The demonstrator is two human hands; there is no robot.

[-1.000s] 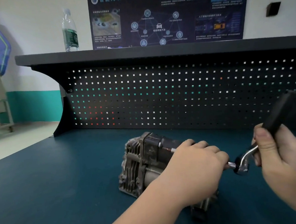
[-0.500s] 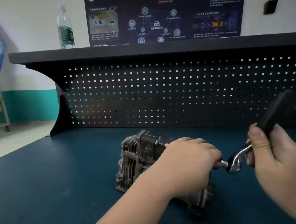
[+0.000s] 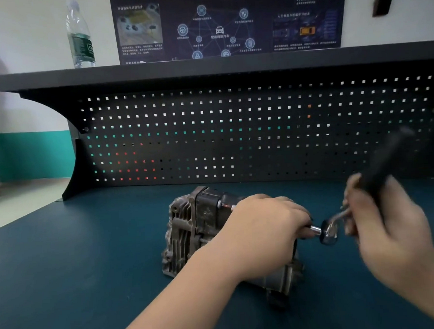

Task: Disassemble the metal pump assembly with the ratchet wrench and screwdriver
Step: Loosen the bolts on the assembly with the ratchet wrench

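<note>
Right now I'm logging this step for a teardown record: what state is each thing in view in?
pump assembly: lying on the bench, still assembled
ratchet wrench: head at the pump's right end, handle raised, motion-blurred
left hand: gripping the pump
right hand: gripping the wrench handle
water bottle: upright on the shelf, capped

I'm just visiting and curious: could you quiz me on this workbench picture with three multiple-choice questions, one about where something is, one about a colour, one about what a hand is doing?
1. Where does the water bottle stand?
A. on the shelf above the pegboard
B. beside the pump
C. on the floor

2. What colour is the bench mat?
A. red
B. dark teal
C. yellow

3. What is the right hand doing?
A. resting flat
B. pointing
C. gripping the ratchet wrench

Answers: A, it stands on the shelf; B, the mat is teal throughout; C, fingers wrap the black handle.
</note>
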